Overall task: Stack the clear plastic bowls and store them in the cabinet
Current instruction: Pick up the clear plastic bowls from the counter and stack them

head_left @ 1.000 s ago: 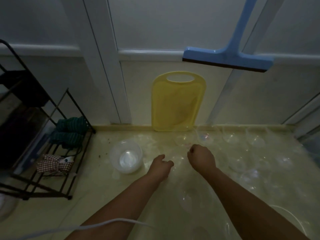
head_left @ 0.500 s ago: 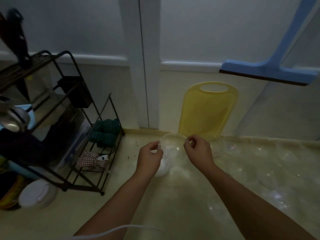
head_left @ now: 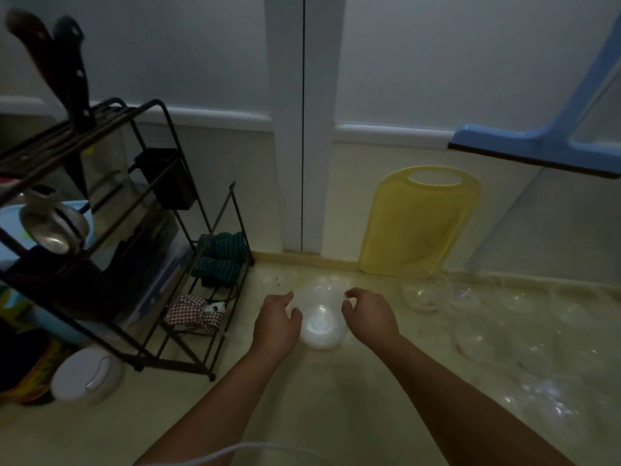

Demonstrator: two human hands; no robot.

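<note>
Item: bowl [head_left: 319, 309], rim pinched between our left hand [head_left: 276, 326] and right hand [head_left: 371, 317], left of the board [head_left: 418, 223]. Risk: thin rim slips; misaligned nesting jams.

The blue squeegee [head_left: 537, 146] is cut off at the right edge.

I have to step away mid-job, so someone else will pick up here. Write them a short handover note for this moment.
Left hand and right hand: each grips the rim of the clear bowl from its own side, holding it over the white-looking stack of bowls on the counter.
Elsewhere: loose clear bowls lie spread over the counter to the right, near the yellow cutting board.
Done: a stack is started.
Left: seat this bowl, nest the loose ones, carry the stack to the cabinet, which is not in view.
</note>
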